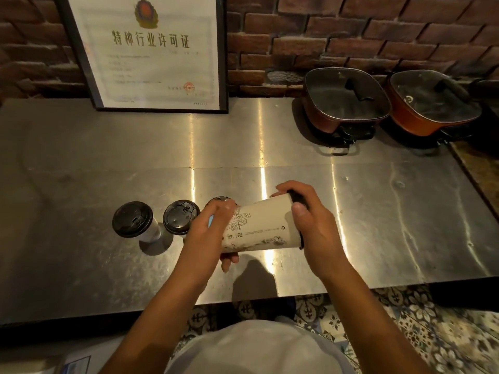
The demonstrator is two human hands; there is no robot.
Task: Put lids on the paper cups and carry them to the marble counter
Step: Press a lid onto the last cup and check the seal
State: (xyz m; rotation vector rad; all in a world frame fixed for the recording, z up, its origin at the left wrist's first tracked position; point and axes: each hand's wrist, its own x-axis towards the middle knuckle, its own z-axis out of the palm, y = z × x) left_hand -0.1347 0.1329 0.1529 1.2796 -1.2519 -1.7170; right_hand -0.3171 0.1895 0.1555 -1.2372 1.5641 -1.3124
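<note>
A white printed paper cup (263, 226) lies tilted almost sideways above the steel table, held between both hands. My left hand (209, 233) grips its narrow base end. My right hand (313, 222) is wrapped over the black lid (297, 198) at its wide mouth. To the left, two cups with black lids stand upright: one lidded cup (133, 220) and a second lidded cup (181, 217). A third black lid (220, 200) peeks out behind my left hand; its cup is hidden.
The steel table (108, 163) runs wall to wall, its front edge near my body. A framed certificate (151, 52) leans on the brick wall. Two orange electric pots (345, 103) (434, 106) with glass lids stand at back right. Patterned floor tiles (405, 319) lie below.
</note>
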